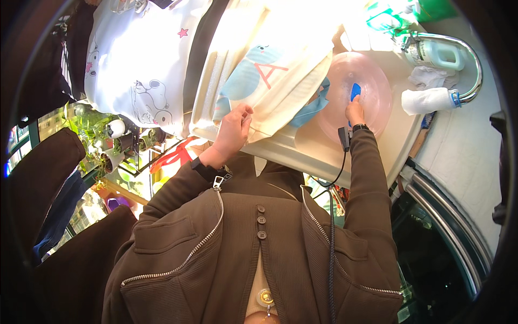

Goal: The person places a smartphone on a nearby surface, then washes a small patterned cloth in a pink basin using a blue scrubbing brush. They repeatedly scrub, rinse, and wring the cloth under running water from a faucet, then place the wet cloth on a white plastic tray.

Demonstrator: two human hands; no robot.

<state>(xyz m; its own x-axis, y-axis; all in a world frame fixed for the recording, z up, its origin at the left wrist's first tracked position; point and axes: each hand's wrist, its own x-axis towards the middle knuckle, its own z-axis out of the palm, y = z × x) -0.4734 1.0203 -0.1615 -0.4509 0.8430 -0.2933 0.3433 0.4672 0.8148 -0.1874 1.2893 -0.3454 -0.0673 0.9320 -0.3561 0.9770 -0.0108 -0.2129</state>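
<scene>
A cream fabric bag [279,93] with a blue animal print, a red letter and a blue strap is spread over the ribbed washboard side of a laundry sink [311,160]. My left hand [236,125] rests at the bag's near left edge, its fingers bent; whether they pinch the cloth is unclear. To the right, my right hand [355,111] grips a blue brush [355,91], whose bristles are not visible, over a pink translucent basin [376,89]. Some water and bubbles seem to lie in the basin, which sits in the sink.
A curved chrome faucet [477,69] with a white cloth-wrapped end [429,101] reaches in from the right, near a detergent jug [437,54] and a crumpled white cloth [433,77]. White printed fabric [141,73] hangs at left above potted plants [115,156]. Metal rails [441,218] run at lower right.
</scene>
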